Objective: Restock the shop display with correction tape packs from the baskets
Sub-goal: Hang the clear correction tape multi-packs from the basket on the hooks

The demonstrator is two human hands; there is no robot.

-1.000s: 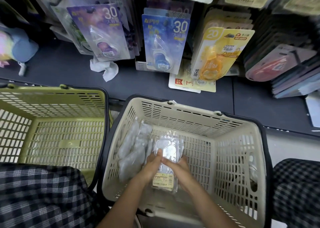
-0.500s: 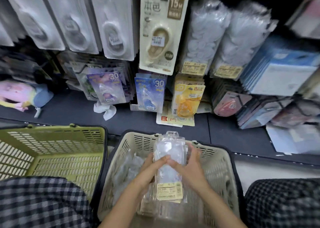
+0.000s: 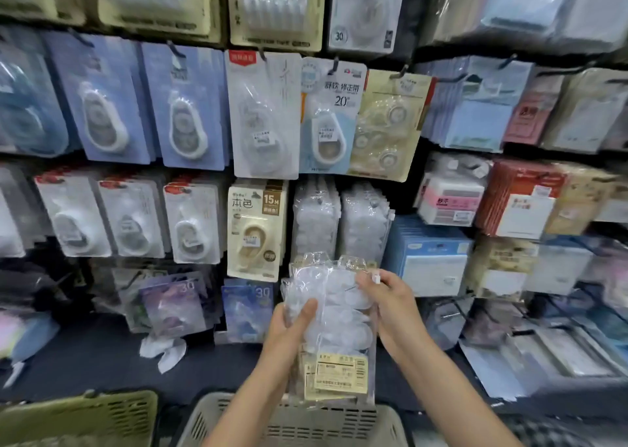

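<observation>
Head view, hands [image 3: 339,317] gripping clear packs [image 3: 334,314], hanging packs [image 3: 258,229] behind

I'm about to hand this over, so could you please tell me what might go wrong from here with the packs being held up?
1. The stack of clear packs is slippery-looking film; the left hand and right hand grip only its sides, so some could slide into the beige basket.
2. The matching clear packs on the hooks look crowded, so adding more may dislodge them.

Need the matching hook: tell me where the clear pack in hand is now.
Head view, lower centre: the clear pack is held between left hand and right hand, above the beige basket, just below the hanging clear packs.
</observation>
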